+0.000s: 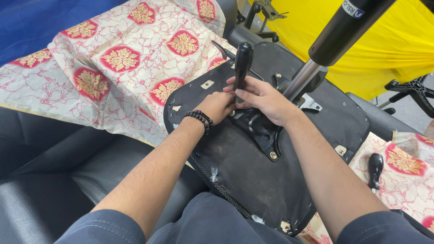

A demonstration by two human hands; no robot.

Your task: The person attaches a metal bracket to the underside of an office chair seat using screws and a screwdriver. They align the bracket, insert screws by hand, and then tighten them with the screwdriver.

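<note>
**Upturned office chair seat, screwdriver on the base plate**

Head view, looking straight down at the lap: an office chair seat lies upside down across the person's knees, black underside fabric facing up, stapled around the edge and a bit frayed at the near rim. Bolted to the middle of it is the black metal mechanism plate, with one brass-coloured bolt showing at its near corner. The gas lift cylinder rises from the plate up toward the top right, chrome lower part, black upper part.

A screwdriver with a black handle stands upright on the plate, tip down near its left edge. The right hand has its fingers curled closed around the lower part of the handle and shaft. The left hand sits right against it, fingers bunched at the base of the tool where it meets the plate; can't tell exactly what the fingertips pinch there, they're hidden behind the knuckles. There's a black bead bracelet on the left wrist.

Around it: a cream cloth with red and gold medallions spread out on the left, a second black-handled tool lying on another piece of the same patterned cloth on the right, well apart from the hands. Yellow fabric hangs at the back, with a black chair base in front of it at the right edge.
</note>
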